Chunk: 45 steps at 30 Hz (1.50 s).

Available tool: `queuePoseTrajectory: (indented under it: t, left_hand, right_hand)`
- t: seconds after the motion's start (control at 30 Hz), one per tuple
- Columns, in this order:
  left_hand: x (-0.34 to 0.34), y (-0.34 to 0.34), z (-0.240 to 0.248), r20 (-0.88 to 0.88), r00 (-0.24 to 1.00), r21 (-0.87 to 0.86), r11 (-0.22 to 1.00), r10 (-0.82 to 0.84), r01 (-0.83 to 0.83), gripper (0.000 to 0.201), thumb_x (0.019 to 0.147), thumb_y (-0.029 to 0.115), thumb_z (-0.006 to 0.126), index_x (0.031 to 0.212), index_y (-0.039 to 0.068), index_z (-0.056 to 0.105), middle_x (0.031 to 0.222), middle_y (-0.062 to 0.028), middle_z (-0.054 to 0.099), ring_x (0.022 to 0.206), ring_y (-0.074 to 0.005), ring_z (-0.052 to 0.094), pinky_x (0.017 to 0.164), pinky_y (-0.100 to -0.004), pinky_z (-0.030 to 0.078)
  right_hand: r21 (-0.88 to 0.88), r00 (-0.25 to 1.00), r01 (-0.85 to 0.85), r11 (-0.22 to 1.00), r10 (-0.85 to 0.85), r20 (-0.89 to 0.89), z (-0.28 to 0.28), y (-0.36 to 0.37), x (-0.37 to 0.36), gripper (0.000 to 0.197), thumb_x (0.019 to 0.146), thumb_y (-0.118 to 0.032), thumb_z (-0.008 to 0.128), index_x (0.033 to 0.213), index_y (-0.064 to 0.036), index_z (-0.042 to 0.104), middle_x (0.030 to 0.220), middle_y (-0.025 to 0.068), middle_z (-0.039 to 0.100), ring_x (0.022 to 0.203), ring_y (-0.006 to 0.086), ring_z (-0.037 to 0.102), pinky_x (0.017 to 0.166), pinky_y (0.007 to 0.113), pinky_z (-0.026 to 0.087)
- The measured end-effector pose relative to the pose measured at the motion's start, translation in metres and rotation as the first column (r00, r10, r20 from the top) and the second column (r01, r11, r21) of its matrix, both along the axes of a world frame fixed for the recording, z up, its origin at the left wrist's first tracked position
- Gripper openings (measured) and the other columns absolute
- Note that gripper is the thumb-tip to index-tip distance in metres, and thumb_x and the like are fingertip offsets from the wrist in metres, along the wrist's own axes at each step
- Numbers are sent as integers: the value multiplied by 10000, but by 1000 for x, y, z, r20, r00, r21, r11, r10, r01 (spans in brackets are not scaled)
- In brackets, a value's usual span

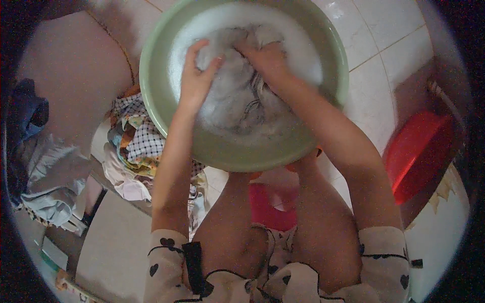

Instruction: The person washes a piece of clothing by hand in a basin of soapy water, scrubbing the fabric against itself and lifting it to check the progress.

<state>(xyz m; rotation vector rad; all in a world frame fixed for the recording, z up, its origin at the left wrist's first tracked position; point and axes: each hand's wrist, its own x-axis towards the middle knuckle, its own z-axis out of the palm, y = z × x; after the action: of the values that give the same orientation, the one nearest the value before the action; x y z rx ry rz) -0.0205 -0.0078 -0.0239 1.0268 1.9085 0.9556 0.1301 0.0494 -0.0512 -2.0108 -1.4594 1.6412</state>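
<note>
And here's the left hand, fingers spread wide, holding nothing, the right hand's curled at grey cloth in the green basin's suds, grip hidden; best, I'd say, to pin one fold and rub another low.

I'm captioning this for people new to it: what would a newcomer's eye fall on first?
Probably the large green basin at top centre, with soaked grey cloth in sudsy water; the left hand has its fingers spread there, and the right hand touches the cloth. Next would come the bright red basin at the right, then the heaped clothes left of the green basin.
</note>
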Motion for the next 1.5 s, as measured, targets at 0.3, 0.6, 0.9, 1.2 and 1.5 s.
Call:
queuePoseTrajectory:
  t: [0.3,0.6,0.9,1.2,1.5]
  left_hand:
    - [-39,-2,-59,-485,808,-261,938,-334,230,423,770,251,606,1075,-18,493,876,-198,607,894,-321,578,746,-349,450]
    - [44,-27,52,-309,950,101,991,-51,86,171,767,235,602,845,84,621,747,-118,608,661,-268,577,596,-354,455]
    - [28,10,34,-333,861,-183,922,-384,341,189,756,269,605,771,80,612,709,-119,607,595,-276,564,526,-370,439]
    - [41,-9,47,-560,669,-80,836,-488,543,258,834,287,491,726,78,595,663,-95,607,558,-274,559,506,-396,424]
    - [72,-17,53,-528,768,189,831,-363,523,214,803,270,548,720,83,612,632,-112,576,575,-284,546,544,-375,435]
  right_hand:
    - [137,890,-455,880,456,28,3,0,-8,402,827,-263,446,1022,83,512,945,268,538,891,431,517,813,489,397]
    - [-511,611,275,814,-559,-561,56,-17,-12,401,802,-386,538,967,-21,565,813,119,592,752,194,571,674,409,455]
    - [-714,641,274,644,-676,-363,35,-50,-26,326,855,-364,481,1043,-101,523,1061,28,541,996,149,480,852,317,389]
    - [-727,447,171,665,-710,-544,55,-54,-4,356,889,-344,400,1025,-44,535,996,101,575,902,197,520,786,374,416]
    - [-183,335,-58,981,-154,-930,3,-67,14,220,867,-275,433,937,-103,551,909,35,576,871,192,544,757,371,456]
